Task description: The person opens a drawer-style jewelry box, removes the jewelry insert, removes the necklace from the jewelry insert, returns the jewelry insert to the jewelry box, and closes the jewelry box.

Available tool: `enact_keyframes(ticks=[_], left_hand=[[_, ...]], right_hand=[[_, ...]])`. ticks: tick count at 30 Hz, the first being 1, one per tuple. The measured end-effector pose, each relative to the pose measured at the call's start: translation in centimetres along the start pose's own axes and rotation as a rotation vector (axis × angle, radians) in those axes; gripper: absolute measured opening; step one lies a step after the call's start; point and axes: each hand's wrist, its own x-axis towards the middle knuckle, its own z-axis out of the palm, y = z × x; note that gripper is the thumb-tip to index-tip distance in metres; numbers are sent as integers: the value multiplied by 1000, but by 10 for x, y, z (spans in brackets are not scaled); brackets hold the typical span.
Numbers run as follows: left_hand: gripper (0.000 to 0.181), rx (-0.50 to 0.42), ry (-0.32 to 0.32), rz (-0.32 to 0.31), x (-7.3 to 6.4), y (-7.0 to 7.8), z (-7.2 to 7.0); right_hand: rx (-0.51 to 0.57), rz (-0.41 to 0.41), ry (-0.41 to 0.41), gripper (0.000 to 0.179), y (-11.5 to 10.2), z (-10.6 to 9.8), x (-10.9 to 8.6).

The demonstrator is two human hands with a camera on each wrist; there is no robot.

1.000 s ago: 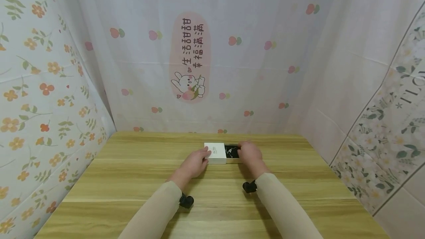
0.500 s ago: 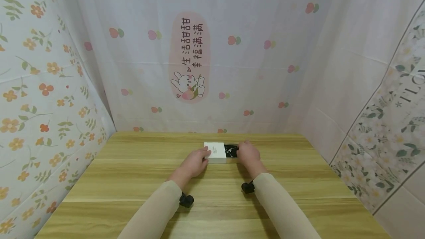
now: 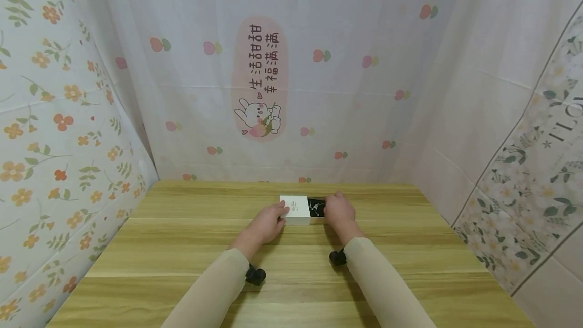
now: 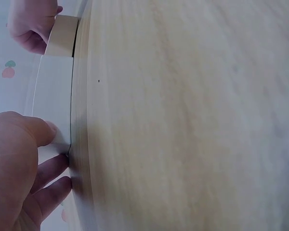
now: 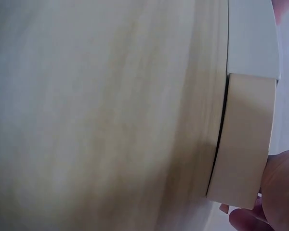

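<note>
A small white drawer box lies on the table, its printed white sleeve (image 3: 297, 206) on the left and its cream inner tray (image 5: 243, 139) partly out on the right. Inside the tray, a black insert (image 3: 317, 207) carries a thin silvery shape too small to make out. My left hand (image 3: 267, 222) grips the left end of the sleeve; the thumb (image 4: 47, 131) lies on its near side. At the tray's right end, my right hand (image 3: 340, 212) holds the end wall, with fingers curled over it and partly hidden behind it.
The wood-grain table (image 3: 291, 277) extends around the box on every side. Behind it hangs a printed curtain (image 3: 346, 95), with patterned cloth (image 3: 68, 130) at the left and a floral panel (image 3: 537, 186) at the right. Each wrist wears a small black camera (image 3: 256, 276).
My right hand has shifted slightly left, and a little less of the tray and its black insert shows. The left hand and sleeve have stayed in place.
</note>
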Motion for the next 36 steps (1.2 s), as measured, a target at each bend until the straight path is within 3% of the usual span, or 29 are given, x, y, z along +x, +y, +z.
enact_keyframes(ticks=[9, 19, 31, 36], left_hand=[[43, 4, 9, -2, 0, -1, 1], [43, 1, 14, 1, 0, -1, 2], [42, 5, 14, 11, -2, 0, 2], [42, 10, 14, 12, -2, -1, 2]], right_hand=[[-33, -7, 0, 17, -3, 2, 1], [-50, -18, -16, 25, -2, 1, 2], [-49, -104, 85, 25, -2, -10, 1], [-8, -94, 86, 21, -4, -16, 2]])
